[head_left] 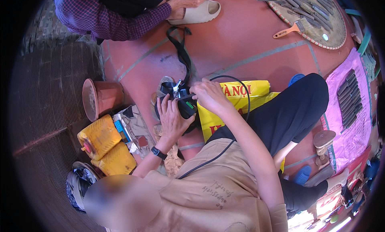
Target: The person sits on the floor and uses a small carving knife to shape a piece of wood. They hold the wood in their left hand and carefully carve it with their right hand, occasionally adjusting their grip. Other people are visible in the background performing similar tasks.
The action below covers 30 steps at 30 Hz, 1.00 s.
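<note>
My left hand, a dark watch on its wrist, grips a black box-shaped device with a small green label, fingers stretched along its left side and thumb at its near edge. My right hand is closed, its fingertips pinching a thin grey strip across the top of the device. Something shiny and clear stands just beyond the strip; its kind is too small to tell. A black strap trails away over the floor. From near my right hand a black cable loops back over my shirt.
Yellow printed sacking lies beside my leg. Left are a terracotta pot and yellow jerrycans. A co-worker's plaid sleeve shows top left. Far right, a woven tray bears tools and a brush; dark bars lie on pink sheeting.
</note>
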{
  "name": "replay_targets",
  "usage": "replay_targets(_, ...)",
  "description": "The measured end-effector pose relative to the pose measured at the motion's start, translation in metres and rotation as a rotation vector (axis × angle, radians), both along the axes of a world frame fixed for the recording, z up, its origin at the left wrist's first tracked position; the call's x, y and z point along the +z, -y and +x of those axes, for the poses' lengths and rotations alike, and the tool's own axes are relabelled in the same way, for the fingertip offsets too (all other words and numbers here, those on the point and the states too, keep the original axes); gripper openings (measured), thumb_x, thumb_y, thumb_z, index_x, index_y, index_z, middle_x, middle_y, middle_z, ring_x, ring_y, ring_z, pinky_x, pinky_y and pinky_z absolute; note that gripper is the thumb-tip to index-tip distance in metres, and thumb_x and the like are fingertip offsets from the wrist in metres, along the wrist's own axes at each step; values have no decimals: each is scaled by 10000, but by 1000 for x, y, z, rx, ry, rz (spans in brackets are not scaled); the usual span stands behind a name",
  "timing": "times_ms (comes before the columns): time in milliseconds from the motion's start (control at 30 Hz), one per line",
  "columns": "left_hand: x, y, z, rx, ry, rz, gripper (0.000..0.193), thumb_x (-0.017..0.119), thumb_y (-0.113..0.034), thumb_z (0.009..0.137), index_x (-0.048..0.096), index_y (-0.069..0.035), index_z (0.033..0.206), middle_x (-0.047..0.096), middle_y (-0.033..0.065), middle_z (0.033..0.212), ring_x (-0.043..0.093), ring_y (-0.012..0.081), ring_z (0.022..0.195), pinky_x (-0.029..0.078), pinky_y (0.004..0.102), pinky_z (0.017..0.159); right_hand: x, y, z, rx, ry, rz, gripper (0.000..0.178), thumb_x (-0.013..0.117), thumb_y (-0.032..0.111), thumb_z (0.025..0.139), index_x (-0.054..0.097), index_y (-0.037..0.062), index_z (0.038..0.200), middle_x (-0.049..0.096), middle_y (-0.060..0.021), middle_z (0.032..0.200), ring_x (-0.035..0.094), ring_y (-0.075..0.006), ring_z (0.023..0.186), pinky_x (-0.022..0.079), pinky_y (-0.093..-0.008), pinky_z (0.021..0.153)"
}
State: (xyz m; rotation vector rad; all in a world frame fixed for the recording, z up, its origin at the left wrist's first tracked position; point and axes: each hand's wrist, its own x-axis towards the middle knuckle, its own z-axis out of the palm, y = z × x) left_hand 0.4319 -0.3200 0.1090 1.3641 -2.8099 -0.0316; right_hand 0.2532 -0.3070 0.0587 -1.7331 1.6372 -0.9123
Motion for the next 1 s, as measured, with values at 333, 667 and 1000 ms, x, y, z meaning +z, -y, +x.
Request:
replay_targets(333,-4,3,8,-81,-170,-26,701,823,-315,579,540,21,1125,552,178,1069,484,342,1172,262,533,1113,5,-2,9,-101,-50,-42,118,690,53,708,733,52,817,670,-85,828,610,-283,859,505,-412,702)
replay_targets(667,-9,6,-7,2,-193,-61,735,822,-307,576,526,31,1159,554,184,1068,477,343,1173,256,501,1117,13,2,10,-193,-104,-189,266,659,-4,663,725,59,913,675,-47,923,593,-255,889,531,-375,725)
replay_targets(1000,-28,13,14,111,26,-58,767,754,-491,633,550,79,1105,575,230,1103,466,353,1199,183,495,1147,69,-21,-65,-528,11,-270,306,672,-15,686,707,78,975,683,-39,947,622,-259,885,534,-379,754)
